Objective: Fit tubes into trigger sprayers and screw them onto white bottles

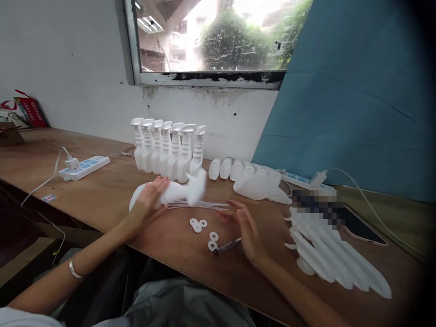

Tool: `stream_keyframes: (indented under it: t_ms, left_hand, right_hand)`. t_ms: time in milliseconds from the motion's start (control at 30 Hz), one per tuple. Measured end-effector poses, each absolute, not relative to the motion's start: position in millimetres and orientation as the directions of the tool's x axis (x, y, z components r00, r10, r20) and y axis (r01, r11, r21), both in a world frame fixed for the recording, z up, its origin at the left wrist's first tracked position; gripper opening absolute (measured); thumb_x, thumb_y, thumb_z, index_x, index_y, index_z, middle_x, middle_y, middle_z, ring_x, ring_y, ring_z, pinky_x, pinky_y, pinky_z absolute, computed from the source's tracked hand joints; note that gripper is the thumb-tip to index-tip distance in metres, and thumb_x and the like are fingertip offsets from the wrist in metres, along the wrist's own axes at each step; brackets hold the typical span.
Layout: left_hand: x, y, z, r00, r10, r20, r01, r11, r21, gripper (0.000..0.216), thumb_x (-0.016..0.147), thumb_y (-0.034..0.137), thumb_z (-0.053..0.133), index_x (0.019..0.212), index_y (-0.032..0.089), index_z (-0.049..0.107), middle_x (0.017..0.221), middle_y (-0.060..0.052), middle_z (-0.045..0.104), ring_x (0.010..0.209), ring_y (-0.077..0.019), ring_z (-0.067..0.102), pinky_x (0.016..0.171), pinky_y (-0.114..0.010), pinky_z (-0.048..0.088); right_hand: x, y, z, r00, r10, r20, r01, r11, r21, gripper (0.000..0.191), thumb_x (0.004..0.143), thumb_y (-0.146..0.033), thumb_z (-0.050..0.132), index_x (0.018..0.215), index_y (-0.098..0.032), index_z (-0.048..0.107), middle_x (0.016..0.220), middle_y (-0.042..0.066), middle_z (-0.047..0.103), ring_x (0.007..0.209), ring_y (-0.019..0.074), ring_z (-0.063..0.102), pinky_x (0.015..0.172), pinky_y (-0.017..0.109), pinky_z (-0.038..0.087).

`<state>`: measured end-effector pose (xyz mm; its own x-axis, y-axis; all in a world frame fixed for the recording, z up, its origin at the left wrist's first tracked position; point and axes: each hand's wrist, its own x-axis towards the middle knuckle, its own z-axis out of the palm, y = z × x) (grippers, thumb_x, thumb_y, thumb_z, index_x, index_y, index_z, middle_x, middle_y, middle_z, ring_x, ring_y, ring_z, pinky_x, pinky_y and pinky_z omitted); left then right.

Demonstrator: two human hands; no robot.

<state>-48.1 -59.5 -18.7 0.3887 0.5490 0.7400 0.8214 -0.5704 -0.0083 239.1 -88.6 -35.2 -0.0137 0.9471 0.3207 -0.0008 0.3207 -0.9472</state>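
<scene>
My left hand (148,200) is wrapped round a white spray bottle (173,194), which lies tilted on its side with its blurred spray head towards the right. Beneath that bottle, a bundle of thin white tubes (207,205) stretches to the right. My right hand (245,229) is beside the tubes' right ends, fingers apart; I see nothing held in it. A slim pen-like item (228,246) lies by its palm. Several white ring washers (196,225) are scattered between my hands. Behind, several white spray bottles (165,150) stand upright in a row.
White bottles without spray heads (259,184) lie at the back right. Nested white spray heads (327,254) and a phone (366,227) are to the right. A power strip (86,168) with a cable sits left, another (303,180) back right. A window (218,41) is above.
</scene>
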Motion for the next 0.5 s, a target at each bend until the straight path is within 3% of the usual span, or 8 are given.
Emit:
stream_keyframes:
  t_ms: [100, 200, 300, 500]
  left_hand:
    - [-105.6, -30.1, -6.9, 0.015, 0.661, 0.750, 0.823, -0.434, 0.366, 0.053, 0.071, 0.034, 0.058, 0.118, 0.016, 0.043, 0.102, -0.008, 0.061, 0.085, -0.0245, 0.058, 0.071, -0.033, 0.044]
    - [-154.9, 4.7, 3.5, -0.317, 0.681, 0.660, 0.719, -0.282, 0.635, 0.041, 0.063, 0.032, 0.065, 0.098, 0.017, 0.051, 0.093, -0.002, 0.060, 0.082, -0.0217, 0.054, 0.067, -0.028, 0.040]
    - [-184.7, 33.7, 5.5, -0.373, 0.680, 0.631, 0.702, -0.238, 0.671, 0.037, 0.063, 0.030, 0.066, 0.092, 0.015, 0.050, 0.084, 0.001, 0.058, 0.077, -0.0177, 0.050, 0.065, -0.024, 0.037]
    - [-197.1, 72.4, 3.4, -0.422, 0.687, 0.592, 0.712, -0.153, 0.685, 0.044, 0.067, 0.034, 0.063, 0.101, 0.012, 0.046, 0.081, 0.002, 0.052, 0.074, -0.0133, 0.046, 0.064, -0.021, 0.034]
  right_hand:
    - [239.4, -85.2, -37.7, 0.042, 0.942, 0.333, 0.020, 0.332, -0.943, 0.034, 0.083, -0.047, 0.042, 0.103, -0.021, 0.048, 0.089, 0.006, 0.066, 0.087, 0.0211, 0.060, 0.078, 0.037, 0.046]
    - [242.0, -81.1, -39.6, 0.077, 0.937, 0.342, 0.025, 0.341, -0.940, 0.029, 0.083, -0.044, 0.042, 0.099, -0.021, 0.047, 0.088, 0.005, 0.066, 0.085, 0.0204, 0.060, 0.075, 0.037, 0.046]
    - [242.9, -80.6, -40.6, 0.055, 0.931, 0.362, 0.076, 0.357, -0.931, 0.026, 0.084, -0.042, 0.042, 0.098, -0.021, 0.047, 0.085, 0.004, 0.066, 0.083, 0.0192, 0.059, 0.076, 0.036, 0.045]
    - [240.2, -84.0, -40.0, -0.006, 0.934, 0.356, 0.143, 0.354, -0.924, 0.023, 0.083, -0.041, 0.044, 0.096, -0.021, 0.047, 0.083, 0.003, 0.065, 0.080, 0.0172, 0.058, 0.080, 0.033, 0.043]
